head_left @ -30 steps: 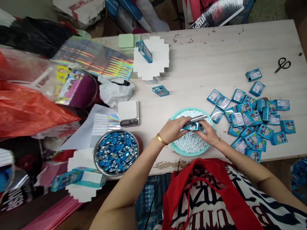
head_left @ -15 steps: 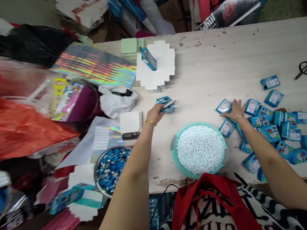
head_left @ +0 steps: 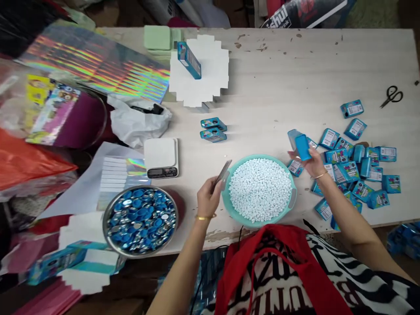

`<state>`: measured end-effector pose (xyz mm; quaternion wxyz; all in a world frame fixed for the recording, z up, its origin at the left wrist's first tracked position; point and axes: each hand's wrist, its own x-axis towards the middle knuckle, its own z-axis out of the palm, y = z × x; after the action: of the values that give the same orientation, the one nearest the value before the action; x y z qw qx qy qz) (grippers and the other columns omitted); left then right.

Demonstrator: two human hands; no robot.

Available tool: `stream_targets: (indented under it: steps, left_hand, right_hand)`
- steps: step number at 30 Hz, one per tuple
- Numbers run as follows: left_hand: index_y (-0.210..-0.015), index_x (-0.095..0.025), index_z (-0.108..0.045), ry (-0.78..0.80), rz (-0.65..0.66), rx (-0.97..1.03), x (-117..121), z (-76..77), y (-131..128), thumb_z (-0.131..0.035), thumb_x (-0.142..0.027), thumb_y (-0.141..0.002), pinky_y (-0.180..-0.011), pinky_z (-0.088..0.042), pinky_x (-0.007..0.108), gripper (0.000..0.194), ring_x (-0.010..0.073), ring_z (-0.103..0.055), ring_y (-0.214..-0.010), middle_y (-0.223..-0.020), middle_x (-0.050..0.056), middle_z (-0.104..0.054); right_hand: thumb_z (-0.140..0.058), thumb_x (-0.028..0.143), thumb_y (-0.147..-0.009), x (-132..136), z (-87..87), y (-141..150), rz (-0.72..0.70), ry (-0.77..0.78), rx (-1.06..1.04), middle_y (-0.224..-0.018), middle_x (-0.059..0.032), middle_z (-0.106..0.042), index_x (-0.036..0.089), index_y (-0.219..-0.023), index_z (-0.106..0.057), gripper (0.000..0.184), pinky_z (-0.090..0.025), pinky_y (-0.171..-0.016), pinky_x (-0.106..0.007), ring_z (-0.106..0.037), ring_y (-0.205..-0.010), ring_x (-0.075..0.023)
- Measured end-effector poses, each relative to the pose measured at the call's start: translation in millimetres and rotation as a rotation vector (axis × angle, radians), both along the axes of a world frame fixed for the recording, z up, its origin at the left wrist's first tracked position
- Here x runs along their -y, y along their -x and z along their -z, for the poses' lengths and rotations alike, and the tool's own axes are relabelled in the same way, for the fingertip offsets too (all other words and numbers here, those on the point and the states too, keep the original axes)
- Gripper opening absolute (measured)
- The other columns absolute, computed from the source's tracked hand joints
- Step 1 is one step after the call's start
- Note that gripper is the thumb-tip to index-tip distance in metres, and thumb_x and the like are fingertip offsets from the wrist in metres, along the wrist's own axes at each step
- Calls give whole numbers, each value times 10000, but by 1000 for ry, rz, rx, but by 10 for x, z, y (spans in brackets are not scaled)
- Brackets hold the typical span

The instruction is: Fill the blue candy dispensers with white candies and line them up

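Both hands hold something around a round turquoise plastic basin of small white pellets.
Left hand clamps a thin silvery tool near the basin's left rim; right hand grips a small blue box at far right.

Red straps, striped, lettered top, gold-coloured bangle

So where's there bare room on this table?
The widest bare patch of tabletop stretches from the white card stack to the scissors. A smaller one lies between the pair of blue boxes and the right hand, beyond the basin. It's crowded on the right, where loose boxes pile up, and on the left around the scale and metal bowl.
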<state>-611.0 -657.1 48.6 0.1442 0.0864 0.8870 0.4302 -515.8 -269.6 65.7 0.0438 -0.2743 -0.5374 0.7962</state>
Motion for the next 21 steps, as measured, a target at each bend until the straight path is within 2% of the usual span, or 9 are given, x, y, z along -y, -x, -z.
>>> stream_targets:
  steps: [3,6,8,9,12,15,16,18,21]
  left_hand:
    - [-1055,-184,-660,-100,6,148,-5,-106,-582,-581,-530,-871,-796,-541,319,401,195,-664,-865,-950,58,-725]
    - [-993,-195,-664,-186,0,243,-106,-276,-1003,-651,-551,-817,-765,-540,306,397,191,-662,-849,-924,53,-720]
    - [-927,-197,-639,-285,-71,338,-217,-448,-1203,-668,-580,-802,-634,-506,259,405,148,-619,-708,-830,35,-695]
    - [-907,-195,-620,-353,-114,392,-281,-544,-1280,-649,-610,-808,-551,-461,235,428,118,-568,-616,-801,29,-681]
    - [-968,-188,-590,-554,-175,552,-476,-806,-1421,-548,-722,-817,-410,-301,207,557,61,-423,-467,-828,35,-675]
    - [-1053,-191,-572,-559,-98,635,-601,-949,-1473,-717,-656,-710,-462,-377,198,596,77,-515,-539,-857,21,-681]
    - [-1037,-190,-573,-539,-60,629,-617,-964,-1486,-783,-589,-670,-529,-445,208,582,98,-571,-615,-871,19,-685]
    - [-986,-188,-576,-535,8,567,-614,-950,-1522,-825,-506,-651,-691,-530,262,525,148,-637,-787,-938,31,-694]
    - [-954,-203,-573,-511,31,360,-574,-851,-1619,-783,-515,-704,-750,-536,303,452,179,-634,-854,-933,30,-674]
  right_hand:
    - [-572,826,-683,379,-341,-388,-26,354,-87,-1251,-125,-669,226,-1290,-576,854,-502,-1033,-585,-651,-1157,-358]
    - [-521,886,-658,656,-486,-730,-86,423,-104,-1264,-126,-672,248,-1315,-556,916,-536,-951,-595,-625,-1196,-382]
    - [-546,867,-669,797,-518,-917,-156,283,-95,-1315,-120,-638,269,-1346,-537,904,-543,-941,-569,-594,-1236,-372]
    - [-599,827,-676,860,-528,-997,-200,139,-96,-1356,-118,-607,274,-1369,-523,890,-538,-963,-546,-571,-1262,-359]
    - [-779,628,-666,1043,-568,-1199,-378,-474,-175,-1426,-127,-515,264,-1452,-473,918,-461,-1092,-516,-500,-1323,-333]
    - [-814,508,-689,1207,-606,-1364,-487,-916,-312,-1385,-152,-503,238,-1501,-429,939,-363,-1170,-569,-464,-1340,-347]
    - [-812,502,-700,1252,-610,-1415,-483,-964,-335,-1384,-157,-501,239,-1516,-406,949,-343,-1180,-585,-455,-1350,-352]
    - [-821,535,-693,1323,-599,-1511,-430,-910,-316,-1466,-166,-439,255,-1561,-304,1048,-328,-1189,-594,-413,-1402,-358]
    - [-786,646,-691,1394,-551,-1625,-241,-540,-178,-1626,-136,-240,342,-1596,-81,1187,-333,-1195,-566,-335,-1481,-329]
